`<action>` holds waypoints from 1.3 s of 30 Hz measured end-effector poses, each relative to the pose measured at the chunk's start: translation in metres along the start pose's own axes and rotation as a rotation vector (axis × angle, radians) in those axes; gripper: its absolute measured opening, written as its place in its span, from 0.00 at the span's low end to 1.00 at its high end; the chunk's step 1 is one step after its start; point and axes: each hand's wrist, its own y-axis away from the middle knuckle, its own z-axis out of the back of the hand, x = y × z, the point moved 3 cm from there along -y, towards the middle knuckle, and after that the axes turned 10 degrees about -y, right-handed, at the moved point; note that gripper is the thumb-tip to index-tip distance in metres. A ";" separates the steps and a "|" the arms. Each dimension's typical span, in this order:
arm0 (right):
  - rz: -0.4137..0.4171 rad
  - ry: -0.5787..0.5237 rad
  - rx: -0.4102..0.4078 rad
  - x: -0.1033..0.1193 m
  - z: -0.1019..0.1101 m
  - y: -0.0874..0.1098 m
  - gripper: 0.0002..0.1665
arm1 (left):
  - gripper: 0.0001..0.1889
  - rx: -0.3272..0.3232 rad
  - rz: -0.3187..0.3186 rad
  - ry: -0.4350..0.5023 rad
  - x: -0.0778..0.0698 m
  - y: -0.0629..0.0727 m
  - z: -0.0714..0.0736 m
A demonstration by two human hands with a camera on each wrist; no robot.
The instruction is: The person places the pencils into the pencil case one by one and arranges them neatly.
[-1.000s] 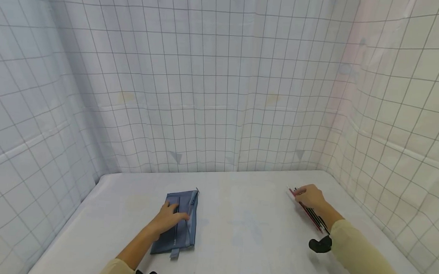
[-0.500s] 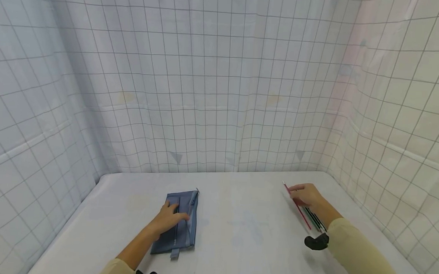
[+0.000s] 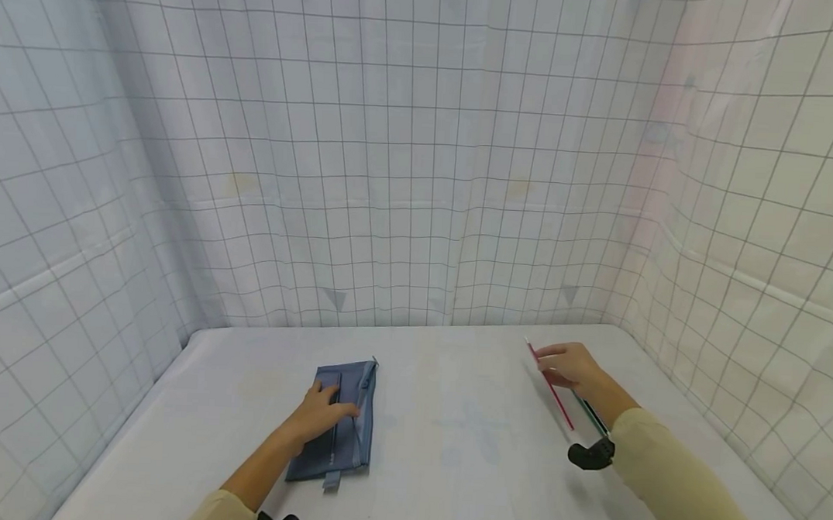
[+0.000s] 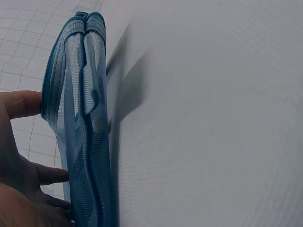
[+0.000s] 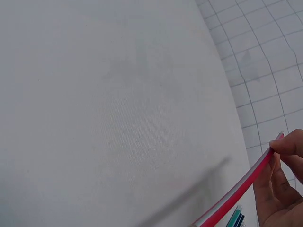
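Note:
A flat blue zip pouch (image 3: 352, 447) lies on the left part of the white table. My left hand (image 3: 317, 417) rests on it with spread fingers, and the left wrist view shows fingertips touching the zipped mesh side of the pouch (image 4: 90, 156). Above the table's right side, my right hand (image 3: 569, 365) pinches a long red pencil (image 3: 557, 399) between thumb and fingers near its far end. In the right wrist view the red pencil (image 5: 232, 196) slants toward the camera and casts a shadow below. Green and dark pencils (image 3: 593, 417) lie under my right forearm, partly hidden.
White table (image 3: 450, 448) spreads between the pouch and the pencils. Grid-patterned white curtains (image 3: 427, 175) close off the back and both sides. A black wrist-worn device (image 3: 592, 455) juts from the right sleeve.
My right hand has drawn the red pencil away from the other pencils, lifting it and shifting slightly left. My left hand and the pouch stay in place.

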 end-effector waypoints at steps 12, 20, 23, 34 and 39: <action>-0.029 -0.029 0.005 0.001 -0.022 -0.001 0.24 | 0.48 0.001 0.004 0.007 0.000 -0.001 0.000; -0.027 -0.067 0.025 0.002 -0.036 -0.004 0.24 | 0.48 0.000 0.004 0.009 0.001 -0.001 -0.001; -0.028 -0.071 0.021 0.002 -0.041 -0.004 0.23 | 0.48 0.003 0.004 0.012 0.001 0.000 0.000; -0.024 -0.074 0.045 0.005 -0.067 -0.003 0.21 | 0.49 0.009 0.005 0.018 0.001 0.001 0.000; -0.030 -0.077 0.051 0.006 -0.078 -0.003 0.21 | 0.49 0.005 -0.003 0.019 -0.001 0.002 0.000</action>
